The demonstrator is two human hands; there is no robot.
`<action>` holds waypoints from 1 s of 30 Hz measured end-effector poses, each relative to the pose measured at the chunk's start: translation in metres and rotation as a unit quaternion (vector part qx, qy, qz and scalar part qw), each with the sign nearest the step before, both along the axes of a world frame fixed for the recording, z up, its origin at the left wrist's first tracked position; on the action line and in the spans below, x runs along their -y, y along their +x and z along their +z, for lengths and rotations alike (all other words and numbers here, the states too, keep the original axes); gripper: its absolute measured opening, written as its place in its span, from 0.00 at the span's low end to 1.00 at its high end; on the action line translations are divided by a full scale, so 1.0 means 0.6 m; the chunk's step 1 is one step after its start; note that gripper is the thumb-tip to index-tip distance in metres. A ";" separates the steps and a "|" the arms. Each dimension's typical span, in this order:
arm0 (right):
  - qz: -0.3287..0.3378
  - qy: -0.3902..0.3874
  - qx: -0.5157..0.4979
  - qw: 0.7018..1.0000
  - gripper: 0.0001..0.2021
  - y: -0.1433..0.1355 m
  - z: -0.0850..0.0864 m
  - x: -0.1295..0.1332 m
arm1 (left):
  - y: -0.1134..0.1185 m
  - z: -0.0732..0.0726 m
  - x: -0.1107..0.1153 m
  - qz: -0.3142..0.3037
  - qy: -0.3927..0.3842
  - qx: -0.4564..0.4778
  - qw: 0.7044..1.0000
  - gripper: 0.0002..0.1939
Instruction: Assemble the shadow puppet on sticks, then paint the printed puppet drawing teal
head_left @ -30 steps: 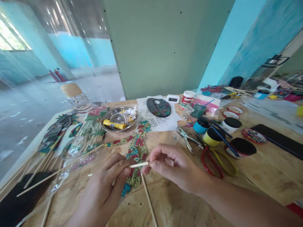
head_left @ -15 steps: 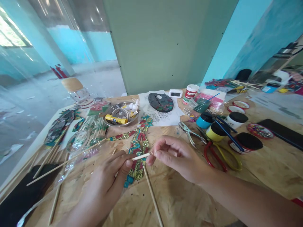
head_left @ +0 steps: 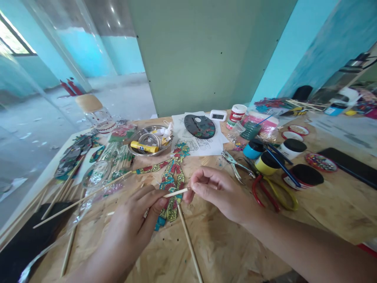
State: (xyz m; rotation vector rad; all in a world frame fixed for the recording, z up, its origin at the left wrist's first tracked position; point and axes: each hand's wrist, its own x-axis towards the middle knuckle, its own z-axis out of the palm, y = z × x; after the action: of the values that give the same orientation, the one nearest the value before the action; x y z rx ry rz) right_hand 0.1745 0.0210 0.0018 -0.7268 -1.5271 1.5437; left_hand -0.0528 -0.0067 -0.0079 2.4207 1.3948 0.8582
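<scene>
My left hand [head_left: 134, 214] is closed around a thin wooden stick [head_left: 176, 192], thumb and fingers pinching it near its pale tip. At that tip, my right hand [head_left: 210, 190] has its thumb and fingertips pressed together; a tiny reddish-brown bit shows there, too small to name. Beneath the hands lies a flat jointed puppet figure [head_left: 172, 175], patterned in yellow, red and teal, with one arm stretched left. A long stick [head_left: 104, 192] runs left from that arm. Another stick [head_left: 190, 243] lies below the figure, pointing toward me.
A metal bowl [head_left: 134, 152] holds a yellow tube and tape. Right of the hands are metal pliers [head_left: 232, 163], red-and-yellow-handled pliers [head_left: 266, 196], paint jars [head_left: 266, 163] and a phone [head_left: 350, 165]. A dark oval disc [head_left: 200, 127] rests on printed sheets; more sticks [head_left: 63, 188] lie left.
Both hands keep their hold at the stick's tip, with only slight finger shifts. The whole view has moved a little; the things on the table stay in place.
</scene>
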 end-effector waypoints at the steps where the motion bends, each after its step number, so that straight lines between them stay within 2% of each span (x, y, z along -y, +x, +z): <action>1: -0.012 0.010 0.005 1.000 0.07 0.000 -0.001 0.000 | -0.001 -0.001 -0.001 -0.006 0.006 -0.009 1.000 0.11; 4: -0.029 0.037 -0.007 0.999 0.06 0.001 -0.005 0.000 | -0.007 0.004 0.001 -0.050 0.017 -0.032 0.998 0.10; 7: 0.021 0.031 -0.079 0.996 0.05 0.007 -0.005 0.000 | -0.020 0.024 0.008 -0.068 0.006 -0.046 0.997 0.11; 11: 0.118 -0.060 -0.176 0.975 0.05 0.017 0.018 0.004 | -0.055 0.054 0.018 0.005 -0.009 -0.076 0.997 0.11; 14: 0.154 -0.161 -0.224 0.949 0.06 0.024 0.042 0.006 | -0.085 0.059 0.021 0.049 -0.047 -0.106 0.992 0.12; 17: 0.172 -0.232 -0.246 0.925 0.05 0.028 0.052 0.002 | -0.101 0.044 0.018 0.034 -0.106 -0.170 0.979 0.14; 20: 0.202 -0.280 -0.243 0.906 0.04 0.026 0.040 -0.006 | -0.097 0.018 0.008 0.022 -0.140 -0.234 0.962 0.17; 25: 0.240 -0.322 -0.225 0.888 0.06 0.015 0.002 -0.010 | -0.053 -0.025 0.006 0.111 -0.132 -0.255 0.951 0.31; 28: 0.253 -0.321 -0.218 0.887 0.07 0.011 -0.013 -0.010 | -0.016 -0.037 0.016 0.107 -0.108 -0.236 0.960 0.33; 30: 0.258 -0.315 -0.209 0.889 0.07 0.011 -0.020 -0.013 | 0.003 -0.037 0.019 0.116 -0.122 -0.231 0.958 0.35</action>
State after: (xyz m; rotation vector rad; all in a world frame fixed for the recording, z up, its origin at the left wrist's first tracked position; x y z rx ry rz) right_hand 0.1813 0.0287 -0.0102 -0.2784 -0.9141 2.4682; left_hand -0.0510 -0.0180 -0.0300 2.3833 1.8464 0.1354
